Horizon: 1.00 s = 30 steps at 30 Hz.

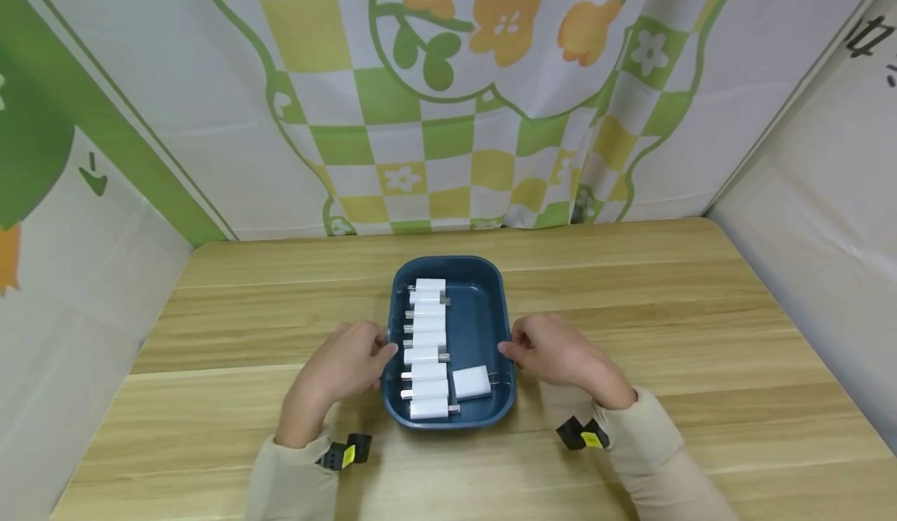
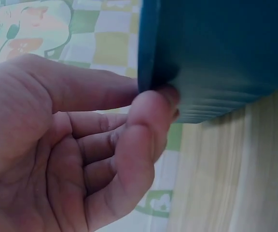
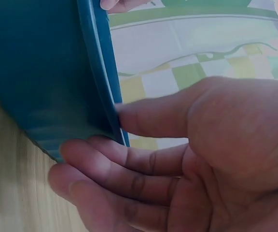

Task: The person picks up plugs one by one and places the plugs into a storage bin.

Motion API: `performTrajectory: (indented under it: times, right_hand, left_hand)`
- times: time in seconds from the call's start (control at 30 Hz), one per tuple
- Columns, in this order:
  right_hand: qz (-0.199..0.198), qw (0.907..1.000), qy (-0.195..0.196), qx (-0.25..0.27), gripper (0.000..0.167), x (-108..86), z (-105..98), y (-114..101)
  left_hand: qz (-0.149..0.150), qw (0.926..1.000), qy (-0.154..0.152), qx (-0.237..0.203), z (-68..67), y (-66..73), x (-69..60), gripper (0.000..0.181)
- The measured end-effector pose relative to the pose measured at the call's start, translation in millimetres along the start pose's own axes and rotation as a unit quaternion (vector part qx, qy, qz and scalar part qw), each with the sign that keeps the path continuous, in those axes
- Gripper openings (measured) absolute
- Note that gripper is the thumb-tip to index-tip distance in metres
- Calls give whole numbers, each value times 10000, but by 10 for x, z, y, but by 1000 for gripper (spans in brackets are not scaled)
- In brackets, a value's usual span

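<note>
A dark blue rectangular tray (image 1: 478, 272) with rounded corners stands in the middle of the table. Along its left side lies a column of several white charger plugs (image 1: 426, 355), their metal prongs pointing left or right. One more white charger plug (image 1: 472, 382) lies apart at the lower right inside, prongs to the right. My left hand (image 1: 346, 361) pinches the tray's left rim between thumb and index finger, as the left wrist view confirms. On the opposite side my right hand (image 1: 561, 352) grips the right rim, thumb on the inside and fingers beneath the lip.
The wooden table (image 1: 245, 334) extends around the tray. Behind it hangs a checked, flowered curtain (image 1: 448, 139), with pale fabric walls left and right. Black straps with yellow labels sit on both sleeved wrists.
</note>
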State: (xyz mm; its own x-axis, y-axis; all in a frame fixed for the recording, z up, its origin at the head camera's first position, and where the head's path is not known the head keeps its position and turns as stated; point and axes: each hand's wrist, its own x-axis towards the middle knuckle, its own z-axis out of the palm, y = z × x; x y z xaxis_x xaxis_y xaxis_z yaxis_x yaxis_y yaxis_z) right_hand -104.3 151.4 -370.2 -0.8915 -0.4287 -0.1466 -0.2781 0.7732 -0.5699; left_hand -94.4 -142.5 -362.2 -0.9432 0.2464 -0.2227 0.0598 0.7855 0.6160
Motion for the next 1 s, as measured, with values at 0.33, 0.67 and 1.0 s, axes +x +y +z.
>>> performTrajectory:
  times: [0.33, 0.67, 1.0]
  right_hand:
    - [320, 9951, 186, 922, 24, 59, -75, 168]
    - [746, 9910, 615, 927, 22, 116, -92, 279]
    - [869, 9841, 1064, 1122, 23, 157, -70, 325]
  left_hand:
    - [273, 9951, 63, -952, 111, 49, 97, 18]
    - [333, 9906, 664, -1148, 245, 100, 205, 33]
    - [354, 9857, 837, -1418, 301, 123, 251, 40]
